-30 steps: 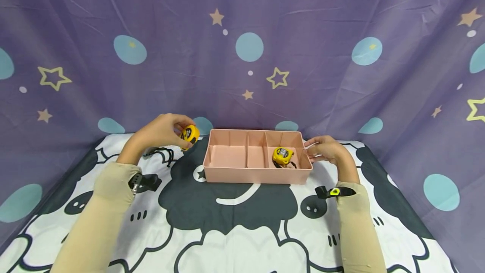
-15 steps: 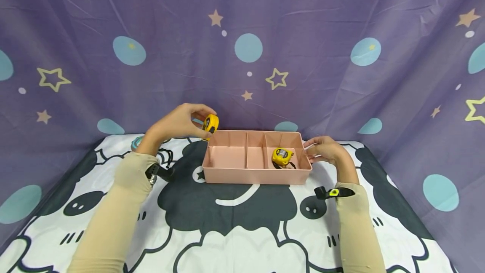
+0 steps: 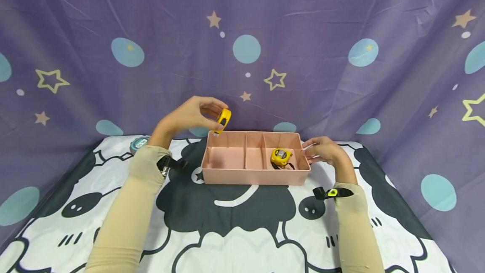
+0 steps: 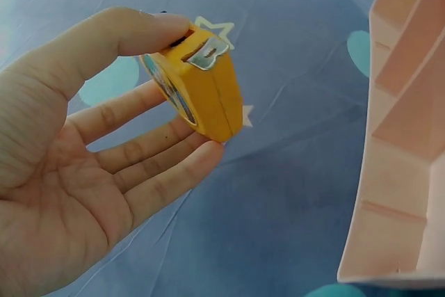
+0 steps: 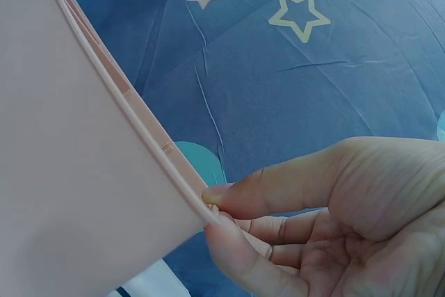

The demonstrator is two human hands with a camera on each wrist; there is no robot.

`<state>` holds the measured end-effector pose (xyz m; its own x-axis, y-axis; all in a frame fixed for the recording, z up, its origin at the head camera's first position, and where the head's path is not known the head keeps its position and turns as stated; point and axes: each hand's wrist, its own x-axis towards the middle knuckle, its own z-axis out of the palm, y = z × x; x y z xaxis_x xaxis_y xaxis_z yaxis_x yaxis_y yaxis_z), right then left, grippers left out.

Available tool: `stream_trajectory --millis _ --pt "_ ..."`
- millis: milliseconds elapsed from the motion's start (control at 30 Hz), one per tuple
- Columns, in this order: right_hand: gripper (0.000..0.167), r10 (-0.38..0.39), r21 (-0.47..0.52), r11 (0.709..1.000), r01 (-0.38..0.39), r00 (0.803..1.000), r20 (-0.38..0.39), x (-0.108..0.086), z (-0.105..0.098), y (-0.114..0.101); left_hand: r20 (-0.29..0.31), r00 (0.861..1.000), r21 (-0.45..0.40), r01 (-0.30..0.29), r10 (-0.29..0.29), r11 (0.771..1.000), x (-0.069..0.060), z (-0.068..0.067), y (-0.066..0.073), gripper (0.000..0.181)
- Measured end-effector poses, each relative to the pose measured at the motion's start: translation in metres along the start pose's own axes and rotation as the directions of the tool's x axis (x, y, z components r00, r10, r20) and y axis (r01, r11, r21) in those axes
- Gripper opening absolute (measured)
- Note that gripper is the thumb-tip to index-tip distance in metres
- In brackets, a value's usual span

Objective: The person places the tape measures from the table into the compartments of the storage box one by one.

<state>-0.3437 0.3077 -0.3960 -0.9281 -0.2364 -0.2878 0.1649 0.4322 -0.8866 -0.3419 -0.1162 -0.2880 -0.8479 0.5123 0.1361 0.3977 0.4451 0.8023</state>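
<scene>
My left hand [image 3: 191, 115] pinches a yellow tape measure [image 3: 225, 117] between thumb and fingertips. It is held in the air just above the back left corner of a pink divided box [image 3: 254, 177]. In the left wrist view the metal hook of the tape measure [image 4: 221, 95] faces up beside the thumb. A second yellow tape measure [image 3: 280, 157], with a black strap, lies in the right compartment. At the right end of the box, my right hand [image 3: 325, 151] pinches the rim between thumb and finger, as the right wrist view also shows.
Behind my left forearm a round teal object [image 3: 138, 143] lies on the sheep-print cloth [image 3: 238, 247], partly hidden. A purple curtain [image 3: 314, 92] hangs close behind the box. Dividers [image 3: 254, 150] part the box into compartments.
My left hand has carried the yellow tape measure right and upward, from the left of the box to its back left corner. The teal object has come into view. My right hand stays put.
</scene>
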Motion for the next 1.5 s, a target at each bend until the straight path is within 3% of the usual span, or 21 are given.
stream_trajectory --millis 633,1000,1500 --pt "0.048 0.006 0.003 1.000 -0.006 1.000 -0.012 -0.002 -0.001 0.001 0.016 1.000 -0.081 0.000 0.001 0.997 0.024 0.013 0.023 0.057" --pt "0.045 0.023 -0.002 1.000 -0.023 0.999 -0.040 0.002 0.002 0.002 0.040 0.998 -0.121 -0.040 0.045 0.992 0.038 0.026 0.027 0.057" --pt "0.043 0.002 0.003 1.000 -0.002 1.000 -0.029 0.003 0.002 0.003 0.097 0.994 -0.126 -0.044 0.056 0.991 0.063 0.050 0.025 0.054"
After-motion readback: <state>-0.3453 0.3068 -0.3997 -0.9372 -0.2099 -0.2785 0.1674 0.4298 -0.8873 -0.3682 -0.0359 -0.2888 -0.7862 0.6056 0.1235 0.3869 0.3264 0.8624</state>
